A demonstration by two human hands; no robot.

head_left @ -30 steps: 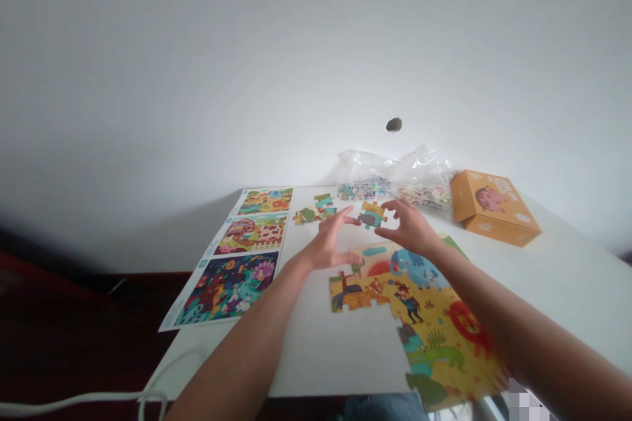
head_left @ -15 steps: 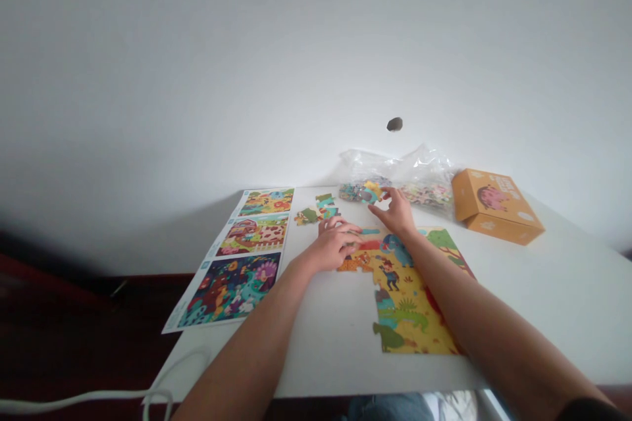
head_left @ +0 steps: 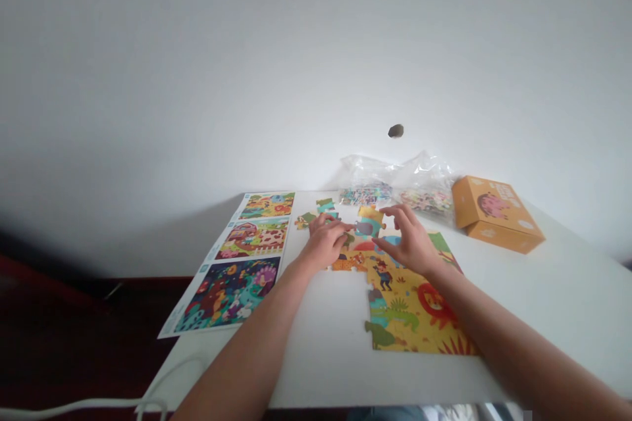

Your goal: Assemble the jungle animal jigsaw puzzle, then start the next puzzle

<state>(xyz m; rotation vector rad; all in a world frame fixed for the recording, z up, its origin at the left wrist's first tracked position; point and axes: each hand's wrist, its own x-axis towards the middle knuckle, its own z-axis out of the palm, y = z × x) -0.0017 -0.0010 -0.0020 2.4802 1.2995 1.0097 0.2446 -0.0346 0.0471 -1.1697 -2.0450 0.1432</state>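
A partly joined jigsaw (head_left: 395, 306) with a lion, a crocodile and a figure in a hat lies on the white table. At its far edge is a yellow and teal puzzle piece (head_left: 369, 222). My right hand (head_left: 405, 240) has thumb and fingers spread around the right side of that piece; whether it grips the piece is hard to tell. My left hand (head_left: 326, 241) rests at the jigsaw's far left part, its fingertips reaching the left side of the same piece. Loose pieces (head_left: 326, 206) lie just beyond my left hand.
A sheet with three printed pictures (head_left: 251, 237) lies at the left. Clear plastic bags of pieces (head_left: 424, 194) lie against the wall, beside an orange box (head_left: 498, 210) at the right. A white cable (head_left: 83, 402) crosses the lower left.
My right hand and the yellow and teal piece have come nearer, from beside the bags to the jigsaw's far edge. The jigsaw has shifted slightly left. My left hand has moved slightly left.
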